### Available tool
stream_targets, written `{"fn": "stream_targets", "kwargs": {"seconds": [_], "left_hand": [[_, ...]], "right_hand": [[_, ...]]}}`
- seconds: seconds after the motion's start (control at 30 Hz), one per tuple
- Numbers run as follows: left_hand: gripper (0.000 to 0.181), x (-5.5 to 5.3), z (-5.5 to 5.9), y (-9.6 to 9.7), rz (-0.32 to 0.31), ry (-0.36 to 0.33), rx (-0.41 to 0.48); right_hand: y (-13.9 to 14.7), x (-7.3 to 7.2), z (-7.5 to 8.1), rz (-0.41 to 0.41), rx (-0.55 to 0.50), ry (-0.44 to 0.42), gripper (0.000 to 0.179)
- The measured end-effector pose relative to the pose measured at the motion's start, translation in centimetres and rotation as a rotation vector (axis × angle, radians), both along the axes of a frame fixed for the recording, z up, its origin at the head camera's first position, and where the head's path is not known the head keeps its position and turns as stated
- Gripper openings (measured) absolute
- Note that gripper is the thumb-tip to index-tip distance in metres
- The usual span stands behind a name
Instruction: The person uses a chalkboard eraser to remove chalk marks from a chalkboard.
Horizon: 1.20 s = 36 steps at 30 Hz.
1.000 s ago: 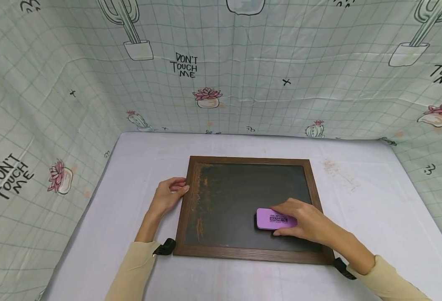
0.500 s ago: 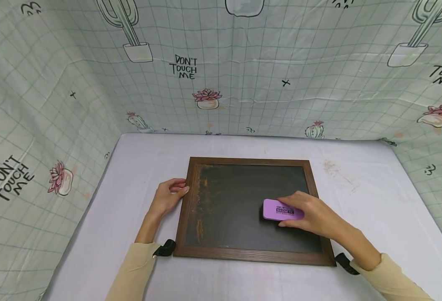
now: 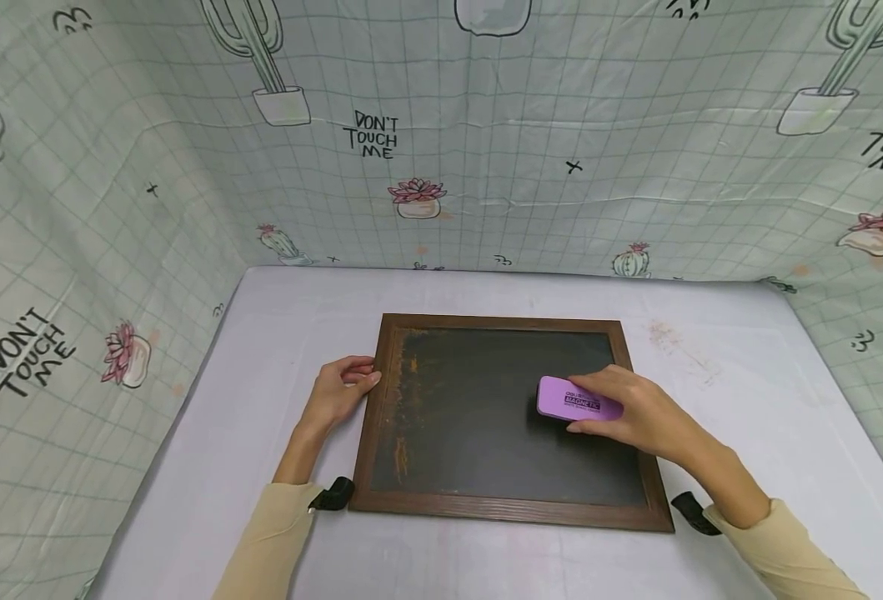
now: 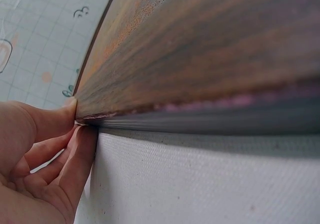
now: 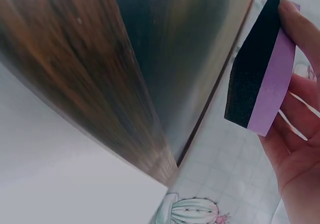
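A small chalkboard (image 3: 486, 417) in a brown wooden frame lies flat on the white table, with orange chalk smears along its left side. At the left edge of the frame, my left hand (image 3: 338, 392) pinches the wood; the left wrist view shows the thumb (image 4: 55, 121) on top and fingers against the side. My right hand (image 3: 639, 412) grips a purple magnetic board eraser (image 3: 576, 398) by its long sides, thumb and fingers opposed. In the right wrist view the eraser's black felt (image 5: 255, 63) faces the board with a gap between them.
An orange chalk smudge (image 3: 681, 350) marks the table (image 3: 741, 400) right of the board. A cactus-printed grid cloth (image 3: 501, 133) hangs behind and at both sides. Black wrist cameras (image 3: 332, 493) sit near the frame's lower corners.
My right hand has carried the eraser up and to the right, lifting it off the board; its shadow now falls apart below it. My left hand keeps its place on the frame.
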State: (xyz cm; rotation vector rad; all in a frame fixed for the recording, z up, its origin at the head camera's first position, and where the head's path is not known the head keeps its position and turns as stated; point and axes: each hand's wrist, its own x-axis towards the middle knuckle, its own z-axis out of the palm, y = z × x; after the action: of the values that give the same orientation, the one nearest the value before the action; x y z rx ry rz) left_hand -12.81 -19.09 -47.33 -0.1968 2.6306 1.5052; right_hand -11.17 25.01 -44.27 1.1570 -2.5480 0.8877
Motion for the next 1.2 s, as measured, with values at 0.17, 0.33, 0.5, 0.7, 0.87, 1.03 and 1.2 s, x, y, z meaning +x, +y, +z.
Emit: {"fn": "stream_targets", "kwargs": {"seconds": [0.17,0.33,0.5,0.7,0.87,1.03,1.2], "left_hand": [[0.038,-0.1,0.1,0.0,0.001,-0.012,0.000],[0.038,-0.1,0.1,0.0,0.003,-0.016,0.004],[0.038,-0.1,0.2,0.0,0.002,-0.009,-0.003],[0.037,0.0,0.1,0.0,0.010,-0.005,-0.007],[0.037,0.0,0.0,0.1,0.007,0.002,-0.002],[0.037,0.0,-0.1,0.1,0.009,0.003,0.002],[0.037,0.0,-0.2,0.2,0.006,0.006,0.005]], "right_hand": [[0.4,-0.5,0.2,-0.014,-0.014,0.005,0.065],[0.7,-1.0,0.3,-0.003,-0.047,0.027,0.064],[1.3,-1.5,0.2,-0.036,-0.049,0.041,0.063],[2.5,-2.1,0.2,-0.096,-0.045,0.061,0.063],[3.6,-2.9,0.2,-0.153,-0.042,0.095,0.061],[4.6,-3.5,0.2,-0.194,-0.044,0.111,0.062],[5.7,-3.6,-0.1,-0.252,-0.030,0.096,0.066]]}}
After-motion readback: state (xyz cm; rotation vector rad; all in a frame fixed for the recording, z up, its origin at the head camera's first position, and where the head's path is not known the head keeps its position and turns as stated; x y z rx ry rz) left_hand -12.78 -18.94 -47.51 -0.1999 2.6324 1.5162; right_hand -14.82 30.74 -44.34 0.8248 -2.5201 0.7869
